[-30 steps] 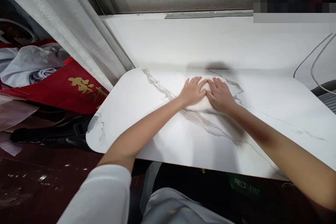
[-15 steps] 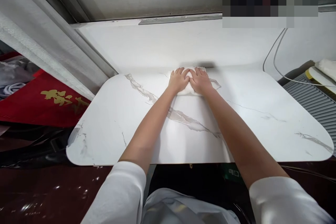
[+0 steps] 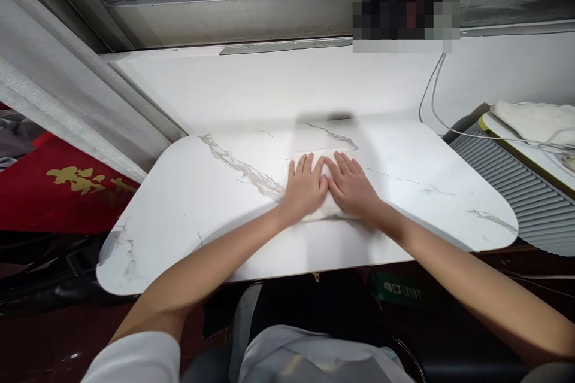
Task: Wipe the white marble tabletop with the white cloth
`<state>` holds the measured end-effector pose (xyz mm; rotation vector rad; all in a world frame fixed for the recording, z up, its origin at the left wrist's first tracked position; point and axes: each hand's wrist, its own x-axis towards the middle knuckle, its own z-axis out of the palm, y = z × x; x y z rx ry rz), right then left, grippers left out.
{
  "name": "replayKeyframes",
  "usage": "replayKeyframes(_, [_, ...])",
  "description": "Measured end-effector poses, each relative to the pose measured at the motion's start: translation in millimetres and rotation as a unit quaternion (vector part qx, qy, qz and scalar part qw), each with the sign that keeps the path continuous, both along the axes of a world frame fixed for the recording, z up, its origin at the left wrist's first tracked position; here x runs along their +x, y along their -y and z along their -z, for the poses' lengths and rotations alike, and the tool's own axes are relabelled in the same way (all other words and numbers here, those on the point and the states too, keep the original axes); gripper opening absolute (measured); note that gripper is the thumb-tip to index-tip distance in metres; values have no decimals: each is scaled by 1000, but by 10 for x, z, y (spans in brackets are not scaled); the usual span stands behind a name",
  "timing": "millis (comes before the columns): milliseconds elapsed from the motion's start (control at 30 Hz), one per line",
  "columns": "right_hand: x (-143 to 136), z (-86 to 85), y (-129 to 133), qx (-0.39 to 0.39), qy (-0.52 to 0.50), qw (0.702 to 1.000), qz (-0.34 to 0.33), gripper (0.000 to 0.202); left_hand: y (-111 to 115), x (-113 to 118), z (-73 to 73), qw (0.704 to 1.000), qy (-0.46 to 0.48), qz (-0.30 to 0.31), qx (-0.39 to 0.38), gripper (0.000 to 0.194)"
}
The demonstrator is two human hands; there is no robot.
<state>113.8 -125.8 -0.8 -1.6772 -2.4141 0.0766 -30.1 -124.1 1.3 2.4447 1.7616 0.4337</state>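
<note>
A folded white cloth (image 3: 324, 212) lies on the white marble-patterned table (image 3: 256, 251), around the middle of its depth. Flat on its left part rests my left hand (image 3: 304, 188), fingers stretched out and slightly spread. My right hand (image 3: 353, 185) presses flat on the right part, also with fingers extended. The two thumbs are close together over the cloth's middle. Both hands cover much of the cloth; its edges show above and below them.
A white wall and a window frame (image 3: 224, 24) stand behind the table. To the right are a grey ribbed unit (image 3: 507, 191), a white fluffy cloth (image 3: 534, 119) and a cable (image 3: 476, 131). On the left hang a grey curtain-like panel (image 3: 67, 60) and red fabric (image 3: 27, 197).
Both hands have slid the cloth from the table's back edge towards me. My elbows are now bent further outward, and the camera view has shifted slightly.
</note>
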Motion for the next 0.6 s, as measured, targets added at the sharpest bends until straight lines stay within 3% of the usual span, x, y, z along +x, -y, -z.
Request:
replayKeyframes(200, [297, 70, 873, 51, 0, 999, -9, 61, 785, 128, -39, 995, -4, 99, -28, 58])
replayKeyframes(333, [514, 92, 1155, 47, -3, 999, -21, 62, 1029, 187, -17, 988, 14, 145, -46, 60])
replayKeyframes(467, [697, 104, 916, 2, 4, 1000, -6, 63, 818, 343, -16, 987, 3, 153, -48, 61])
replayKeyframes(600, [836, 95, 198, -43, 25, 999, 22, 61, 177, 590, -69, 989, -16, 132, -70, 61])
